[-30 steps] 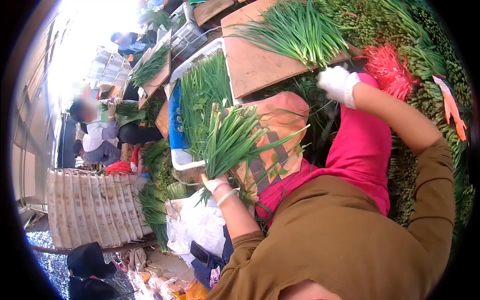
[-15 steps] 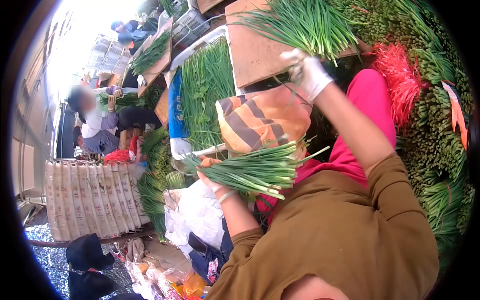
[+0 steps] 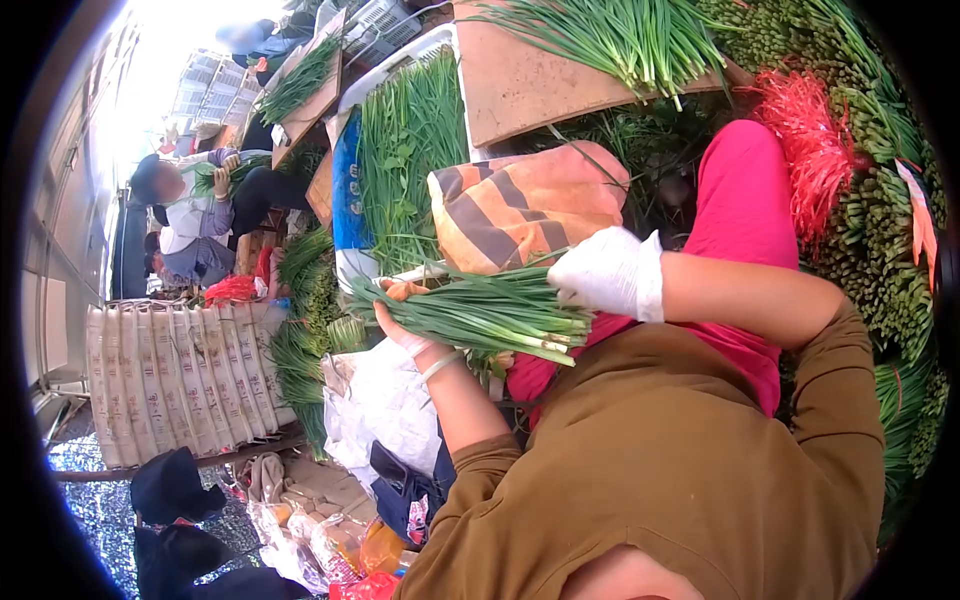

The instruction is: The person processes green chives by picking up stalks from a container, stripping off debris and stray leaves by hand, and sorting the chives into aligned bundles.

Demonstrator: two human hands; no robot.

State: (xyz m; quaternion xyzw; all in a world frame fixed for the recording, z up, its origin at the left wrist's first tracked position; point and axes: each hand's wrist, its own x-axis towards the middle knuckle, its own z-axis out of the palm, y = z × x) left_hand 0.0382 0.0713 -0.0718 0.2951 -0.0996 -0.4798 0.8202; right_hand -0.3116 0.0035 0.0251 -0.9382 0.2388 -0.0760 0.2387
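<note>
A bunch of garlic chives (image 3: 480, 312) lies across my lap area, leaf tips to the left and pale cut ends to the right. My left hand (image 3: 400, 308) is closed around its leafy part. My right hand (image 3: 607, 275), in a white glove, is closed at the upper side of the bunch near the pale ends; its fingertips are partly hidden, so what they pinch cannot be made out. An orange and brown striped cloth (image 3: 530, 205) covers something just beyond the bunch. A larger pile of chives (image 3: 630, 40) rests on a wooden board (image 3: 510, 110) farther off.
A white crate (image 3: 350, 265) holds more chives. Red plastic strands (image 3: 805, 150) hang at the right beside many stacked bundles (image 3: 880, 230). A white bag (image 3: 385, 400) lies at my left. A co-worker (image 3: 195, 220) sits at the far left, holding greens.
My right hand has come down from beside the board to the bunch. The bunch in my left hand has shifted slightly left, its stalks now closer together.
</note>
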